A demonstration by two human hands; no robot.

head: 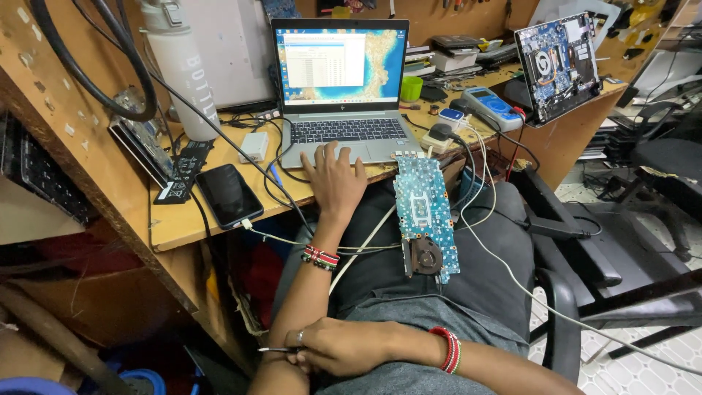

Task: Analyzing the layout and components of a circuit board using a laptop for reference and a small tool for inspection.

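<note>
The open silver laptop [341,88] sits at the wooden bench's [175,219] edge, the blue circuit board [425,216] on the lap, so the left hand [333,183], spread flat on its palm rest, should press lightly while the right hand [340,347] stays curled on the thin metal tool [274,350].

Electronics repair workshop: bare circuit board [425,213], opened laptop [557,64], multimeter [493,107], cluttered wooden bench [183,219].

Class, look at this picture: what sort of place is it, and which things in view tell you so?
Most likely an electronics or laptop repair workshop: a bare blue circuit board lies on the person's lap, an opened laptop shows its insides, and a blue multimeter sits on the cluttered wooden bench.
</note>
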